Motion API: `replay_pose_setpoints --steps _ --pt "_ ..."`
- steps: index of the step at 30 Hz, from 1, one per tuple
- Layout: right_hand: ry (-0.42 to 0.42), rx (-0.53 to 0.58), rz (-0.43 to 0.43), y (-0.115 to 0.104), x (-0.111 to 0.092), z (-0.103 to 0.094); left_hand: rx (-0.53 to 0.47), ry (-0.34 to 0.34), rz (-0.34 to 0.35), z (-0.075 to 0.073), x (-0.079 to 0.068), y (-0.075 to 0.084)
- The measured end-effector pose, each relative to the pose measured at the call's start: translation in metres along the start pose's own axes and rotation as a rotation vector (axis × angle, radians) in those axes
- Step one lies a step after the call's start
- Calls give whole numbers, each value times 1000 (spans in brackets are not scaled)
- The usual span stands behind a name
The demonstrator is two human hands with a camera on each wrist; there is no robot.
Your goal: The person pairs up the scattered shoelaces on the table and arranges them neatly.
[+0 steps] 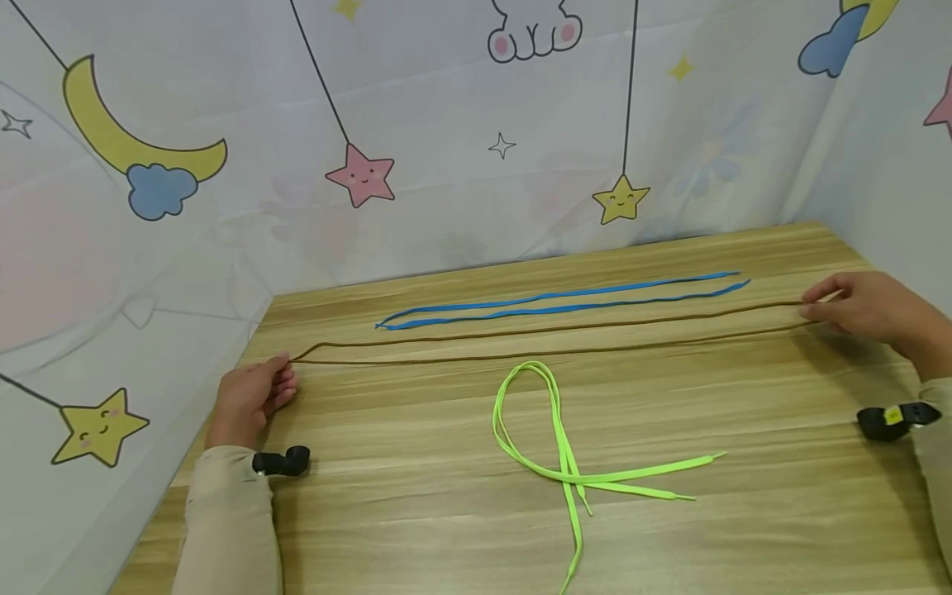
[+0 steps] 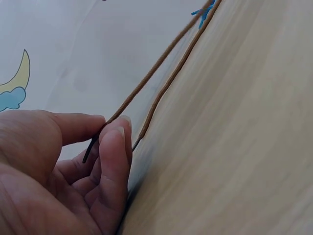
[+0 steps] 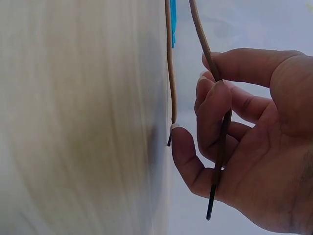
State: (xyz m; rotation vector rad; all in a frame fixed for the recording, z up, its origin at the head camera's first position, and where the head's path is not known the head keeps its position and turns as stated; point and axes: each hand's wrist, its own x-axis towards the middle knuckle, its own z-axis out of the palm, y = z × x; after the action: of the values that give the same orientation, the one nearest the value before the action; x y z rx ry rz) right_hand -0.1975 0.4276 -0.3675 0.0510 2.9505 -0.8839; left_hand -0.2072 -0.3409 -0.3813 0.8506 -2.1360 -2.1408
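Two brown shoelaces stretch side by side across the table between the hands. My left hand [image 1: 251,395] pinches the farther brown shoelace [image 1: 558,328] near its left end. In the left wrist view the dark tip of this lace [image 2: 146,78] sticks out below thumb and fingers. At the other end my right hand [image 1: 866,307] pinches the same lace, its dark tip [image 3: 211,205] hanging past the palm. The nearer brown shoelace [image 1: 558,353] lies on the table; its right end [image 3: 172,103] meets the little fingertip, its left end is close beside the left fingers.
Behind the brown laces lie two blue shoelaces [image 1: 550,295], roughly parallel. Bright green shoelaces [image 1: 640,474] lie looped and crossed nearer the front of the wooden table [image 1: 409,463]. A printed cloth [image 1: 461,215] with stars and moons hangs at the back and sides.
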Motion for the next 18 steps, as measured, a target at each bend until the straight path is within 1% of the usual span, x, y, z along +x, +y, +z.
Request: replay_pose_setpoints --steps 4,6,10,12,16,18 --pt "18 -5 10 10 2 1 15 -5 5 0 0 0" --pt "15 4 2 17 6 1 25 -6 7 0 0 0" --pt "81 -28 5 39 19 6 47 -3 8 1 2 -1" --pt "89 -31 3 51 25 8 57 1 7 1 3 -1" --pt "103 -29 2 68 34 11 106 11 11 2 4 -2" --pt "105 -20 2 73 36 12 134 11 14 3 3 -2"
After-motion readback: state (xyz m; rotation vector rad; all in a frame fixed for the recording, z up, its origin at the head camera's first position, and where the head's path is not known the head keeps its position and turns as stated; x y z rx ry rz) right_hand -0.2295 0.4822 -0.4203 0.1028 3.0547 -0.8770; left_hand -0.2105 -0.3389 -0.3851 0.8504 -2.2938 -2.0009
